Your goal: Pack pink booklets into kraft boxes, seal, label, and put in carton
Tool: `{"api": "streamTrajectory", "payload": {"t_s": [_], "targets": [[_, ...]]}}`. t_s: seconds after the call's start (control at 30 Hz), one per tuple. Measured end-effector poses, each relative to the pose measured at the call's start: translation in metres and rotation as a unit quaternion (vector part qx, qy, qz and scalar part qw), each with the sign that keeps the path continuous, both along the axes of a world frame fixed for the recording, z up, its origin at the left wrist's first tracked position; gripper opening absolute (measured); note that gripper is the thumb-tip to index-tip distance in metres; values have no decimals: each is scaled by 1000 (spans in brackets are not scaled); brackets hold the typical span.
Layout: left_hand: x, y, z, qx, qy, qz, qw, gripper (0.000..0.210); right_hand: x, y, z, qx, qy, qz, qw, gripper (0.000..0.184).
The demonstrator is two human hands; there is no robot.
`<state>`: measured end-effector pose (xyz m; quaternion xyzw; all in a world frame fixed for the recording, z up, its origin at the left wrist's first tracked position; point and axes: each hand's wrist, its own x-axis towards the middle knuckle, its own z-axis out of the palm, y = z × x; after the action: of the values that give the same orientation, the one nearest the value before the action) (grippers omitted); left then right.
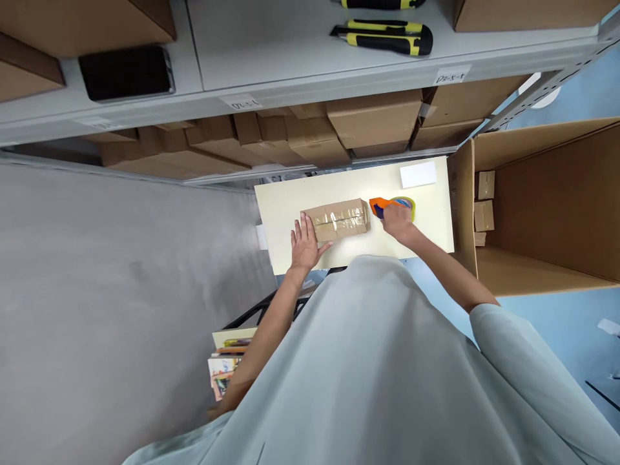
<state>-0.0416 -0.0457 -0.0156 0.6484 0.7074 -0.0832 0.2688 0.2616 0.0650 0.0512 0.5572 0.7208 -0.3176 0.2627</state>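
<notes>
A small brown cardboard box [336,218] lies on the cream tabletop [285,252], shiny clear tape running along its top. My left hand [305,244] rests against the box's left end, fingers spread and stretched out. Just past the box's right end, my right hand [397,219] is wrapped around an orange tape dispenser [376,205] with a roll of tape on it. A narrow gap shows between the dispenser's front and the box. The palm hides most of the dispenser's handle.
A white paper slip [418,174] lies at the table's far right. A large open carton [547,213] holding several small boxes stands to the right. Above, a grey shelf [271,51] carries a phone [126,73] and yellow-black utility knives [387,37]; cardboard boxes [378,119] fill the level below.
</notes>
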Motion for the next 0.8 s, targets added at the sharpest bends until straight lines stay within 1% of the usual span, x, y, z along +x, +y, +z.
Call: {"api": "streamTrajectory", "payload": {"t_s": [0.1,0.17,0.23,0.33,0.4,0.5,0.6,0.7,0.8], "targets": [[17,2,9,14,-16,-7,1000,123,11,-19,1,18,-16,-58,998,45],[37,6,17,37,-49,-31,998,122,17,-27,8,23,-7,-88,996,49],[60,12,28,65,-95,-75,991,115,18,-32,20,27,-2,-103,994,54],[91,24,52,130,-156,-159,966,100,12,-31,44,50,5,-89,995,61],[101,34,71,180,-180,-205,945,91,3,-26,63,77,22,-56,995,59],[97,48,99,244,-181,-237,923,82,-13,-10,93,122,50,2,991,51],[78,69,124,288,-158,-237,914,82,-34,16,120,180,78,32,980,46],[52,100,149,326,-137,-229,907,85,-57,55,145,242,112,59,962,41],[28,138,172,362,-116,-205,902,86,-85,103,167,295,143,92,940,39]]}}
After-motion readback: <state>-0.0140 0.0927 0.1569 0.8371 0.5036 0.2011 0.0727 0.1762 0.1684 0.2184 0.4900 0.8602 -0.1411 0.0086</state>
